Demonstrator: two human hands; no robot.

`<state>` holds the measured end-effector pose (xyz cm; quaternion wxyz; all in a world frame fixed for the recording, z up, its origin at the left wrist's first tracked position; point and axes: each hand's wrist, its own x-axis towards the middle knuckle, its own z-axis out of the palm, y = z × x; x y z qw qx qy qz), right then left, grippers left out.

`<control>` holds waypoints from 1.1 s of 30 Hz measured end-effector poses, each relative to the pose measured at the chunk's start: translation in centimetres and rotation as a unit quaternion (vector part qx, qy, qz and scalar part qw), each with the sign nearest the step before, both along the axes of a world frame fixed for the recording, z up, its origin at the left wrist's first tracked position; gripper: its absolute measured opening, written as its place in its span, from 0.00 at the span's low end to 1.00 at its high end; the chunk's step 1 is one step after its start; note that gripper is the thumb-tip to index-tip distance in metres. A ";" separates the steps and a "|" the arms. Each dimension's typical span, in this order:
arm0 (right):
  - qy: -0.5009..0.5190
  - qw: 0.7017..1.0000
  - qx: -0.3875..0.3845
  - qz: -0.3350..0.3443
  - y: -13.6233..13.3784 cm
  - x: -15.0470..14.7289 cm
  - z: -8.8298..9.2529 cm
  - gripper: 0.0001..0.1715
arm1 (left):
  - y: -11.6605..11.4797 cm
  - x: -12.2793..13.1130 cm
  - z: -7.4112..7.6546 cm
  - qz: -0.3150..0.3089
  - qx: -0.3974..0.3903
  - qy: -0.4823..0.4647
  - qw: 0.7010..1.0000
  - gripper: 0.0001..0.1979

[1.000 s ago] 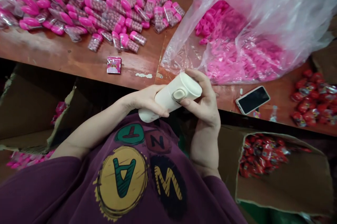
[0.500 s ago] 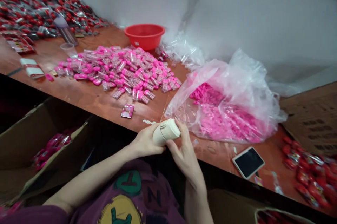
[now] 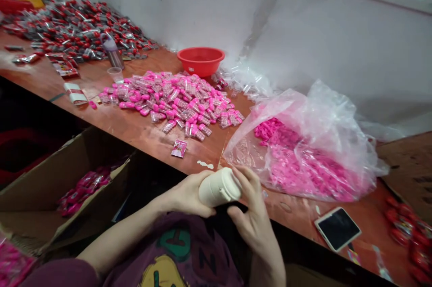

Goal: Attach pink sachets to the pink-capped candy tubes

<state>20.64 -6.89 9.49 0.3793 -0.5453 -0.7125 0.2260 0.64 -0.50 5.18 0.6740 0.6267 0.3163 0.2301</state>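
A cream lidded cup (image 3: 218,188), like a small travel mug, is tilted over the table's front edge. My left hand (image 3: 189,195) is closed around its lower body. By the lid end is my right hand (image 3: 251,206), its thumb spread away from the cup and its fingers curved along the far side of the lid. Whether those fingertips press on the lid I cannot tell. Just beyond the cup, a small pink printed packet (image 3: 178,148) lies on the table.
Pink-capped clear tubes (image 3: 182,98) are heaped mid-table, before a red basin (image 3: 201,60). To the right lie a clear bag of pink pieces (image 3: 307,165) and a phone-like device (image 3: 337,228). An open cardboard box (image 3: 30,188) with pink packets stands below left.
My right thumb has come off the cup and the right hand has loosened from the lid. The cup has turned slightly in my left hand. The view has shifted too.
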 end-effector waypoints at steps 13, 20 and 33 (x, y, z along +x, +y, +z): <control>0.092 0.994 -0.020 -0.059 0.1 -1.8 0.0 0.44 | -0.2 -1.1 1.1 -0.021 0.060 0.046 0.997 0.40; 0.154 0.984 0.028 -0.087 1.4 -3.1 0.7 0.28 | -0.3 -1.5 1.3 0.001 0.081 0.030 0.996 0.50; 0.141 0.990 0.006 0.008 5.2 -6.3 -3.8 0.44 | 2.9 -7.0 -2.0 0.358 0.169 -0.002 0.918 0.38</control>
